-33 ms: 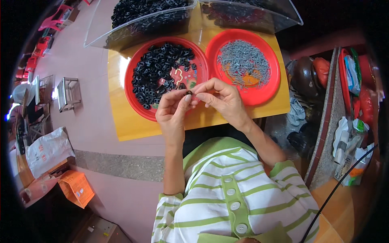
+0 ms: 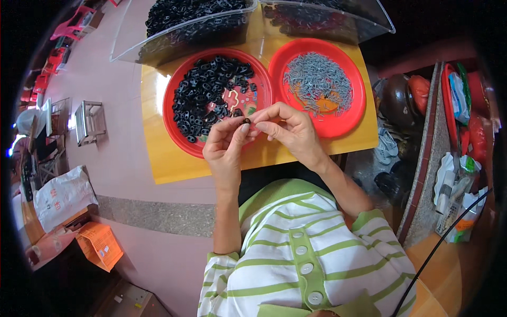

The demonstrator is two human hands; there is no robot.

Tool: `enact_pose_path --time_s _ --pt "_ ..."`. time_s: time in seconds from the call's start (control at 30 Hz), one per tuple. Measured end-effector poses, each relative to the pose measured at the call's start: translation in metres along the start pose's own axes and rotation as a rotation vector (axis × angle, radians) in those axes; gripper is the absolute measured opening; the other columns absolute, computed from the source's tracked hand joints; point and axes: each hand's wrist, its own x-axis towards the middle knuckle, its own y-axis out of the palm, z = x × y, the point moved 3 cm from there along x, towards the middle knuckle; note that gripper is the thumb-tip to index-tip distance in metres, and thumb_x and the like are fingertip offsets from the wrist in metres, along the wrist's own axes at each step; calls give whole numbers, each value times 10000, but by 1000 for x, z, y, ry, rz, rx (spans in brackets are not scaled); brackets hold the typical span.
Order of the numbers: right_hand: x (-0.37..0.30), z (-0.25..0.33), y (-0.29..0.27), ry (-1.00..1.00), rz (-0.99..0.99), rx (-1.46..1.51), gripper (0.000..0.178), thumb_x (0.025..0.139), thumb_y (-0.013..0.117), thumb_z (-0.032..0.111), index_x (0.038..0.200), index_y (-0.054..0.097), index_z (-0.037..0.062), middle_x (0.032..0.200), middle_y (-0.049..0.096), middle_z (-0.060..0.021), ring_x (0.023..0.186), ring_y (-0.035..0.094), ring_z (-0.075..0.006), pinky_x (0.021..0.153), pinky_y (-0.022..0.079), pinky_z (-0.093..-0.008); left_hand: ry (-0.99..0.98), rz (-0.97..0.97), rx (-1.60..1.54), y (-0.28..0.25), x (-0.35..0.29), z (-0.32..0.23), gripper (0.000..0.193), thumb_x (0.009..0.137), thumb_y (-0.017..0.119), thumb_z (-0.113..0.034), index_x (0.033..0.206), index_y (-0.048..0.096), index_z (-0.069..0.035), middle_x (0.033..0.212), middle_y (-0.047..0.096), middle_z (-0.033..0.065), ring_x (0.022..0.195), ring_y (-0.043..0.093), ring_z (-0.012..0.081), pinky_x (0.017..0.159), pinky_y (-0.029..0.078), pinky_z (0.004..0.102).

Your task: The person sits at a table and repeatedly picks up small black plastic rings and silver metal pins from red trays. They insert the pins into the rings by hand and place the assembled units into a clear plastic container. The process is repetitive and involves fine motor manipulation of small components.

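My left hand (image 2: 226, 147) is closed in a pinch on a small black plastic part (image 2: 246, 121), over the near right edge of a round red tray (image 2: 168, 113). Beside it, my right hand (image 2: 293, 136) pinches thumb and forefinger together close to that part; what sits between those fingertips is too small to make out. Many similar black parts (image 2: 198, 95), each with holes, are heaped in the tray. To its right, a red plate (image 2: 346, 121) carries a pile of thin grey metal pieces (image 2: 319, 76) that look like screws.
Two clear plastic bins (image 2: 195, 33) of black parts stand at the table's far edge. The yellow table (image 2: 158, 169) reaches close to my lap. A metal-framed stool (image 2: 88, 122) is on the floor at left. Bags (image 2: 451, 185) and a dark jar (image 2: 396, 100) are at right.
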Motion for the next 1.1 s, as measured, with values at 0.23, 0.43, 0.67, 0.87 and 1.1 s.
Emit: enact_pose_path --time_s 0.23,0.43,0.67,0.87,1.1 --pt "2 4 4 -32 -64 62 131 866 624 109 959 626 17 862 653 0 719 564 -28 629 459 -196 294 0 409 0 -1 -4 151 841 610 39 991 630 50 886 636 65 767 626 113 706 521 221" --pt "2 8 5 -87 -53 -97 113 861 624 98 943 632 19 876 664 -11 740 579 -33 654 472 -203 274 3 604 -9 4 -8 131 850 613 10 978 633 31 853 632 52 744 614 110 657 513 229" --pt "9 5 7 -89 -78 -4 109 868 618 94 950 627 22 883 651 -17 761 574 -43 667 468 -202 -246 -7 -259 -9 -2 -1 125 889 557 -25 994 588 36 874 656 143 730 654 174 658 544 260" --pt "10 -3 16 12 -26 117 106 889 596 86 978 610 29 915 625 -9 800 561 -43 668 452 -184 -307 11 -361 -10 -6 4 140 905 537 -48 1004 580 42 866 661 153 723 657 179 646 553 277" --pt "11 -2 17 -1 -45 55 112 886 602 100 949 621 9 834 630 1 744 572 -36 644 465 -185 -283 12 -346 -11 -5 4 135 898 544 -36 1001 583 43 857 661 148 708 651 172 630 544 268"
